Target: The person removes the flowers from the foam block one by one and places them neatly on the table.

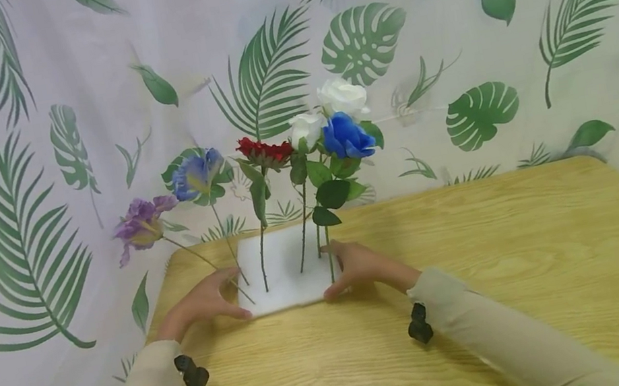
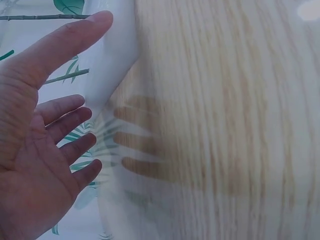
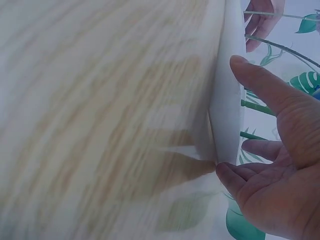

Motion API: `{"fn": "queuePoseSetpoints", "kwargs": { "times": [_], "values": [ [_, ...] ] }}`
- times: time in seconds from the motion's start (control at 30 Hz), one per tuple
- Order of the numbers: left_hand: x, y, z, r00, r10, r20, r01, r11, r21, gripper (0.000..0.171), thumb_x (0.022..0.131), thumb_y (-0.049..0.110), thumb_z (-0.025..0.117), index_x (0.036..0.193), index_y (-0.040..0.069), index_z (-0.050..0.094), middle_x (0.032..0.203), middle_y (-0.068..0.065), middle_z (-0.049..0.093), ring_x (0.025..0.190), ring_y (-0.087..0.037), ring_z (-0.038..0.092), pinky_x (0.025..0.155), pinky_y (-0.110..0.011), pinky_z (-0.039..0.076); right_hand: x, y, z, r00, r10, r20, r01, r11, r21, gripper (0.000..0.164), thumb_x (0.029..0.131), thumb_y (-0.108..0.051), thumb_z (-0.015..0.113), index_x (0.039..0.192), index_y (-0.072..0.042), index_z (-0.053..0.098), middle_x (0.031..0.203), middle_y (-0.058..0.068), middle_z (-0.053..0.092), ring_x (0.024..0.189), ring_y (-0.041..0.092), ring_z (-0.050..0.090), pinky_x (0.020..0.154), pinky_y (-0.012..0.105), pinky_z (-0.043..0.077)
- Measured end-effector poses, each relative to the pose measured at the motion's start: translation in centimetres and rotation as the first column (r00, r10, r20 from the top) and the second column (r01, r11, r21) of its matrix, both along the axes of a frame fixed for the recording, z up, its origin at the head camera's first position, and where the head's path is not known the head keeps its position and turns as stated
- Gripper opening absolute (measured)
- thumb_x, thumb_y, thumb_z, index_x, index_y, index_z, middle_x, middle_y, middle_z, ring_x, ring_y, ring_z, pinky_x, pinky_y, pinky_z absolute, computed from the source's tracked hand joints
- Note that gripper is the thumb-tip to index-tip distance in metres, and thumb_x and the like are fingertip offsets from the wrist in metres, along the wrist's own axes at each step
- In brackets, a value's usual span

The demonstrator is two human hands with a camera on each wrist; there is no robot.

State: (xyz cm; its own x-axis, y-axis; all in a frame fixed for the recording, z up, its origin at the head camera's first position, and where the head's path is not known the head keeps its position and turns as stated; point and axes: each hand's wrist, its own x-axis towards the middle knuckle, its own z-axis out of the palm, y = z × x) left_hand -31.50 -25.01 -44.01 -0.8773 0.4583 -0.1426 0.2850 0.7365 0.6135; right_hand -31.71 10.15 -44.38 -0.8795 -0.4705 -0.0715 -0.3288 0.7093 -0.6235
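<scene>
A white foam board [image 1: 283, 262] lies on the table with several artificial flowers standing in it. At its left edge is my left hand [image 1: 204, 299], thumb near the front corner; the left wrist view shows its fingers [image 2: 75, 147] spread and holding nothing. My right hand [image 1: 363, 262] is at the right edge, its thumb at the front corner and a fingertip right at the board's side in the right wrist view. A purple flower [image 1: 141, 224] leans left beside a blue-violet flower [image 1: 197, 174]. A red flower [image 1: 266, 152] stands mid-board; white roses [image 1: 344, 98] and a blue rose [image 1: 346, 137] rise at right.
The wood-grain table [image 1: 513, 268] extends to the right and front of the board. Behind and to the left hangs a white curtain [image 1: 93, 38] printed with green leaves, close to the flower heads. Dark wrist cameras [image 1: 419, 323] sit at both cuffs.
</scene>
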Motion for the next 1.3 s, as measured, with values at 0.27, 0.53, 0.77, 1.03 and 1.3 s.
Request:
{"fn": "queuePoseSetpoints", "kwargs": {
  "times": [0.27, 0.53, 0.77, 1.03, 1.3],
  "values": [
    [0.0, 0.1, 0.5, 1.0, -0.011, -0.02, 0.011, 1.0, 0.005, 0.103, 0.074, 0.035, 0.091, 0.154, -0.003, 0.038, 0.161, -0.027, 0.035, 0.149, -0.049, 0.03, 0.123, -0.064, 0.025, 0.0, 0.0, -0.1, 1.0, 0.012, -0.011, -0.012, 1.0, -0.025, 0.1, 0.069, -0.038, 0.094, 0.147, 0.002, 0.047, 0.107, 0.011, 0.064, 0.091, 0.018, 0.052, 0.078, 0.03, 0.048],
    [0.0, 0.7, 0.6, 1.0, -0.013, -0.014, 0.012, 1.0, -0.012, 0.1, 0.075, 0.032, 0.091, 0.154, -0.001, 0.039, 0.164, -0.026, 0.029, 0.15, -0.049, 0.027, 0.124, -0.064, 0.021, -0.2, 1.0, 1.1, 0.998, 0.066, -0.015, -0.066, 0.998, 0.001, 0.089, 0.078, -0.037, 0.088, 0.148, 0.0, 0.048, 0.142, 0.023, 0.058, 0.128, 0.038, 0.058, 0.107, 0.05, 0.05],
    [0.1, 1.0, 1.3, 1.0, 0.019, 0.001, -0.019, 0.998, -0.064, 0.097, 0.075, 0.03, 0.091, 0.154, 0.001, 0.041, 0.164, -0.023, 0.031, 0.151, -0.048, 0.027, 0.124, -0.063, 0.023, -0.2, 2.6, 2.5, 0.997, 0.077, 0.02, -0.069, 0.967, -0.247, 0.07, 0.088, -0.026, 0.08, 0.144, 0.006, 0.052, 0.149, 0.027, 0.053, 0.135, 0.043, 0.055, 0.111, 0.052, 0.049],
    [0.0, 1.0, 1.3, 0.999, 0.037, 0.036, -0.035, 0.998, -0.055, 0.1, 0.073, 0.03, 0.093, 0.154, 0.002, 0.041, 0.163, -0.022, 0.033, 0.152, -0.045, 0.028, 0.125, -0.06, 0.023, 0.2, 3.2, 3.0, 0.998, 0.008, 0.069, 0.026, 0.882, -0.471, 0.051, 0.092, -0.02, 0.076, 0.135, 0.004, 0.063, 0.127, 0.022, 0.07, 0.116, 0.033, 0.07, 0.099, 0.043, 0.059],
    [0.1, 0.9, 1.4, 0.997, 0.062, 0.037, -0.061, 0.997, -0.038, 0.099, 0.073, 0.03, 0.092, 0.154, 0.005, 0.042, 0.163, -0.019, 0.035, 0.152, -0.043, 0.029, 0.125, -0.06, 0.024, 0.6, 2.4, 2.7, 1.0, 0.005, 0.027, 0.01, 0.85, -0.527, 0.037, 0.095, -0.017, 0.073, 0.126, 0.002, 0.069, 0.118, 0.018, 0.075, 0.109, 0.028, 0.073, 0.098, 0.039, 0.059]
  ]
}}
